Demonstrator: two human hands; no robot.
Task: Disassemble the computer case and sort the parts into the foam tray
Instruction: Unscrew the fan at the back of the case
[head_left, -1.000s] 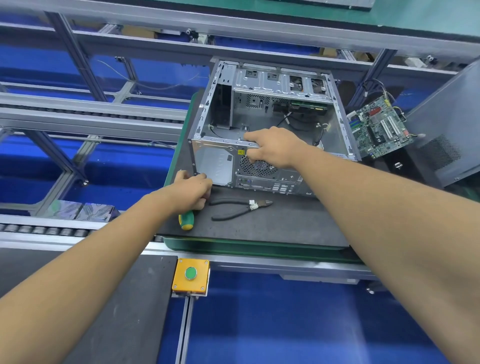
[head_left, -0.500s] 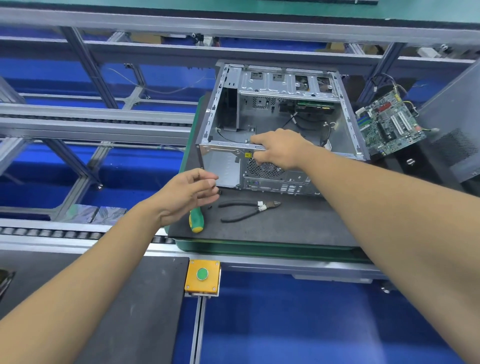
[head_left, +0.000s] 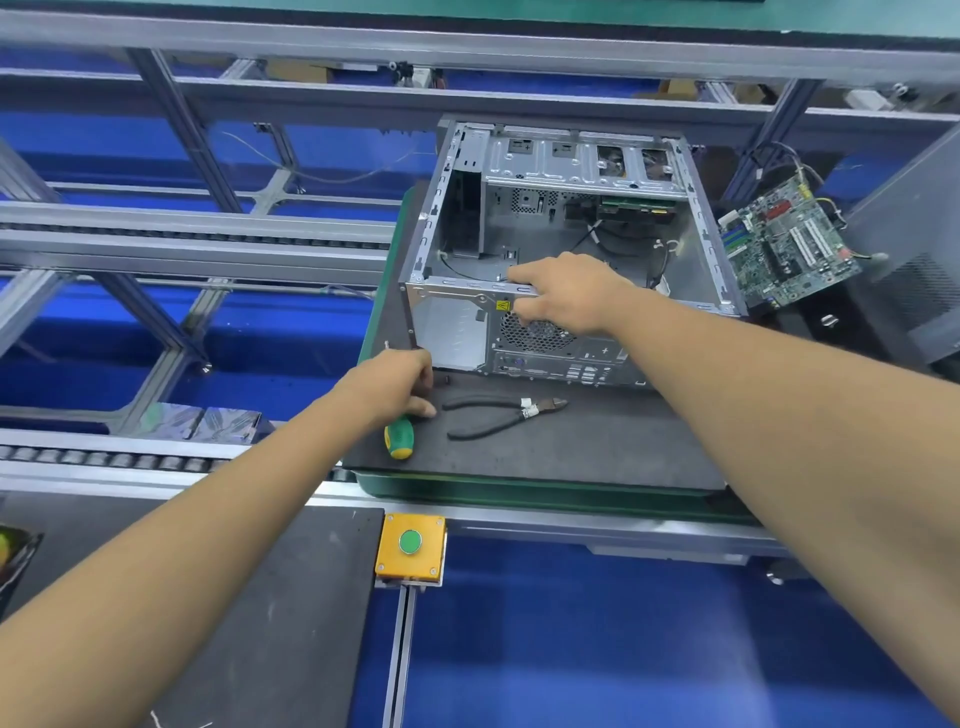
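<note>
1. The case (head_left: 566, 249) stood open-side up on the dark mat (head_left: 571, 452) of the tabletop, rear panel toward the person; a few cables and a small board were left inside
2. The right hand (head_left: 561, 296) lay over the case's near top rim above the fan grille, fingers curled over the edge – gripping the rim
3. The left hand (head_left: 392, 387) was down on the mat at the case's near left corner, fingers curled round the screwdriver (head_left: 399, 436), whose green-and-yellow handle end stuck out beneath the hand
4. Pliers (head_left: 506, 413) lay on the mat just beside that hand, in front of the case
5. A motherboard (head_left: 789, 244) rested tilted to the right of the case, apart from it
6. Handling, as a judgement – the case was stiff sheet steel, fairly light now it was nearly gutted, but bulky, with thin stamped edges likely to be sharp; the folded rims and corner posts looked the safest holds, not the perforated grille or loose cables
7. No foam tray could be made out with certainty
</note>
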